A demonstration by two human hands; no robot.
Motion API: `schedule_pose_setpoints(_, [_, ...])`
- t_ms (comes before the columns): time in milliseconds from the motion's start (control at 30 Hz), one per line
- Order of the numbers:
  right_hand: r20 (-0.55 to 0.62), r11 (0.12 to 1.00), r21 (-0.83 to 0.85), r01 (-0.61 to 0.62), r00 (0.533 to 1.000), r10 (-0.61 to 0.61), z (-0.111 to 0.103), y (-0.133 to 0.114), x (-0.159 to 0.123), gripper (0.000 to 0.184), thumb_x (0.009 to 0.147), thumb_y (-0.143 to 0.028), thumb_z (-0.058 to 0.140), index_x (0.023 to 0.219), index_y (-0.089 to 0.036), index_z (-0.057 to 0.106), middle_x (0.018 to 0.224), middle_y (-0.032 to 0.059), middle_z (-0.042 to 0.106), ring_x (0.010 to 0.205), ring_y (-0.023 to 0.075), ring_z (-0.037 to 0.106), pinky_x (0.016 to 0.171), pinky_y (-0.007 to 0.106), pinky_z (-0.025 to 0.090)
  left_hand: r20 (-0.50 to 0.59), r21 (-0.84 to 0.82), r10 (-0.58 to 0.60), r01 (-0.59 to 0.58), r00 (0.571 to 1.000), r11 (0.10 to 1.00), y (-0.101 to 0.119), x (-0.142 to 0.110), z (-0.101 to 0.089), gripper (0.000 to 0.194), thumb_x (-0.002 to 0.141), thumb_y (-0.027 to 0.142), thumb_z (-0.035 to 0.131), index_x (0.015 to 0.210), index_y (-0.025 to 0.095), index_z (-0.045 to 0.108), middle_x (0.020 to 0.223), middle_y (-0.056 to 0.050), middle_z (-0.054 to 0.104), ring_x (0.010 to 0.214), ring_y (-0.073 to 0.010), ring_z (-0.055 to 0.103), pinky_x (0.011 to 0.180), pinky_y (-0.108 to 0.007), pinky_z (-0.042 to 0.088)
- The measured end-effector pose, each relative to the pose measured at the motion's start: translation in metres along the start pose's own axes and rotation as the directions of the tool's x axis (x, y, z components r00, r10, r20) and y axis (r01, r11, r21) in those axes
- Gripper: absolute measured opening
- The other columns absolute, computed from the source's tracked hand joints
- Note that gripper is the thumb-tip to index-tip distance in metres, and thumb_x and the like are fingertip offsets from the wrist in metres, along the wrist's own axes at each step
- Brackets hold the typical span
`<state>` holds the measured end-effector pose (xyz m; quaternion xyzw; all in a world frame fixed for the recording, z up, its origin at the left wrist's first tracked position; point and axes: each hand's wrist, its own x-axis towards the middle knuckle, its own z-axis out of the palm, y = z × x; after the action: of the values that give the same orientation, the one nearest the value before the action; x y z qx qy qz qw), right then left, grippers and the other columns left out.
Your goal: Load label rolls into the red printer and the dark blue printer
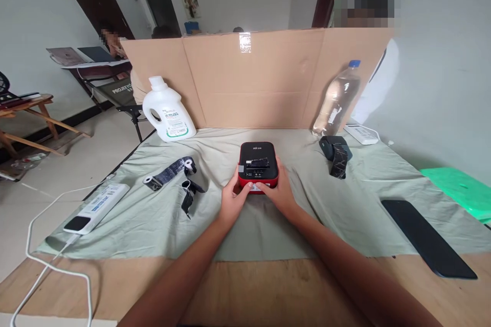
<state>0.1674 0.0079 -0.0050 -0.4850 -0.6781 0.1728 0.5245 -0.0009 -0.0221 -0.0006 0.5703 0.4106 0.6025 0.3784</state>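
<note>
While the left hand (230, 198) and right hand (284, 193) clasp its sides, thumbs nearly meeting at the near face, a black-and-red device (258, 152) with rounded corners sits on the grey-green cloth (264, 237) in front of the cardboard screen (253, 76). Its black lid carries a dark strip (258, 163), a grey sticker (241, 168) and white lettering too small to read. At the screen's left end, a white jug (159, 96) bears green-and-blue print, likewise illegible, while behind that end a chair back (117, 93) reads "PROJEE", its remaining letters unclear.
</note>
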Motion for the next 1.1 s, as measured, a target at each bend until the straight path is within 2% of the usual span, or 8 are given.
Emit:
schedule_pose_setpoints(300, [0.051,1.000,-0.027,-0.001,0.999,0.002,-0.004,0.004,-0.003,0.096,0.080,-0.051,0.073,0.158,-0.022,0.026,0.137,0.0156,0.055,0.127,0.0335,0.052,0.109,0.055,0.043,0.011,-0.023,-0.036,0.036,0.999,0.999,-0.004,-0.001,-0.003,0.068,0.091,0.041,0.068,0.153,0.025,0.045,0.155,-0.005,0.051,0.143,-0.0249,0.049,0.124,-0.041,0.035])
schedule_pose_setpoints(500, [0.079,0.996,-0.082,0.036,0.996,-0.029,-0.008,0.000,-0.004,0.098,0.080,-0.049,0.074,0.160,-0.025,0.024,0.137,0.0153,0.054,0.125,0.0339,0.053,0.107,0.054,0.045,0.001,0.058,-0.031,0.031,1.000,0.998,-0.009,-0.003,-0.010,0.065,0.092,0.040,0.065,0.153,0.025,0.046,0.155,-0.006,0.050,0.145,-0.0260,0.046,0.123,-0.043,0.037])
schedule_pose_setpoints(700, [0.064,0.997,-0.082,0.006,0.998,-0.001,-0.010,-0.002,-0.006,0.095,0.080,-0.050,0.074,0.159,-0.024,0.027,0.130,0.0146,0.056,0.117,0.0323,0.056,0.103,0.052,0.048,0.001,0.101,-0.037,0.036,0.999,0.994,-0.008,-0.001,-0.016,0.076,0.089,0.041,0.069,0.156,0.026,0.038,0.150,-0.007,0.057,0.131,-0.0253,0.061,0.114,-0.042,0.049])
schedule_pose_setpoints(867, [0.067,0.999,-0.045,-0.010,0.998,0.013,-0.011,-0.003,-0.005,0.087,0.082,-0.050,0.071,0.156,-0.024,0.033,0.129,0.0139,0.056,0.118,0.0312,0.056,0.103,0.050,0.049,0.041,0.187,0.018,-0.025,0.999,0.982,-0.005,0.004,-0.023,0.050,0.088,0.036,0.070,0.135,0.025,0.058,0.145,-0.008,0.059,0.124,-0.0249,0.064,0.106,-0.040,0.055])
schedule_pose_setpoints(1000, [0.057,0.999,-0.041,-0.032,0.998,0.034,-0.012,-0.002,-0.005,0.088,0.080,-0.049,0.072,0.156,-0.024,0.034,0.125,0.0126,0.056,0.114,0.0302,0.058,0.100,0.050,0.051,0.098,0.262,0.074,-0.098,0.992,0.960,-0.008,0.010,-0.027,0.045,0.088,0.033,0.071,0.130,0.027,0.056,0.143,-0.009,0.056,0.128,-0.0249,0.058,0.098,-0.039,0.055])
schedule_pose_setpoints(1100, [0.056,0.999,-0.028,-0.041,0.998,0.042,-0.012,-0.002,-0.004,0.090,0.079,-0.049,0.074,0.156,-0.023,0.034,0.123,0.0122,0.056,0.111,0.0297,0.059,0.099,0.050,0.051,0.124,0.232,0.089,-0.116,0.988,0.966,-0.012,0.014,-0.031,0.046,0.086,0.033,0.073,0.128,0.027,0.054,0.143,-0.010,0.051,0.130,-0.0249,0.055,0.098,-0.038,0.054])
